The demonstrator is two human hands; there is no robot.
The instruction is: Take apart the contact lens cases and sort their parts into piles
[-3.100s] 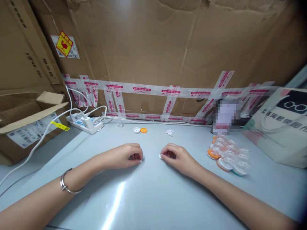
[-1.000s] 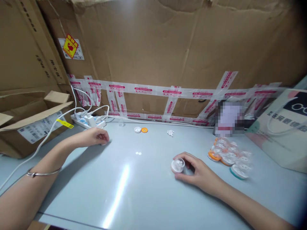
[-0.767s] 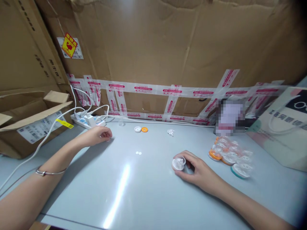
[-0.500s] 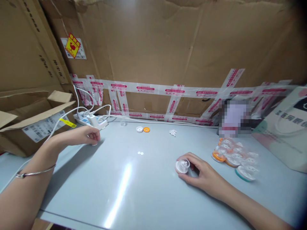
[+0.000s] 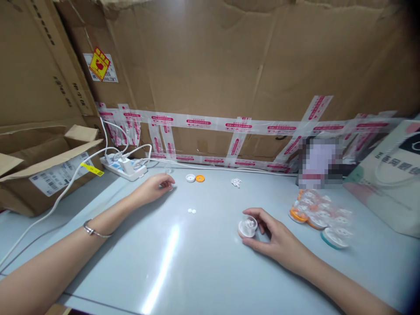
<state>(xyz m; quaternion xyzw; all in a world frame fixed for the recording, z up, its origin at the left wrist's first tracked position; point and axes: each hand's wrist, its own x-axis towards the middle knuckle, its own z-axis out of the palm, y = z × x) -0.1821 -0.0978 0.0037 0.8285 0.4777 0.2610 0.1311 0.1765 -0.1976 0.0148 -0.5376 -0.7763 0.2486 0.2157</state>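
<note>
My right hand [image 5: 272,236] is wrapped round a small clear-domed container [image 5: 247,226] with a pale base and white bits inside, resting on the table. Farther left, my left hand [image 5: 157,187] hovers just above the table with thumb and fingers pinched together. Something whitish shows at its fingertips, too small to make out. Just behind it stands a clear plastic dome [image 5: 168,169]. To its right lie a white ring-like base [image 5: 190,178] and an orange one [image 5: 200,178], side by side. Two small white discs [image 5: 192,211] lie nearer me, between the hands.
A little heap of white pieces [image 5: 236,183] lies toward the back. Several domed containers [image 5: 318,214] with orange and teal bases cluster at right. A power strip [image 5: 126,167] with cables, an open carton [image 5: 49,166] and a paper bag [image 5: 390,179] border the table [image 5: 203,262].
My left hand has moved right, from beside the power strip to near the clear dome, fingers still pinched. My right hand keeps hold of the container, which has tilted slightly.
</note>
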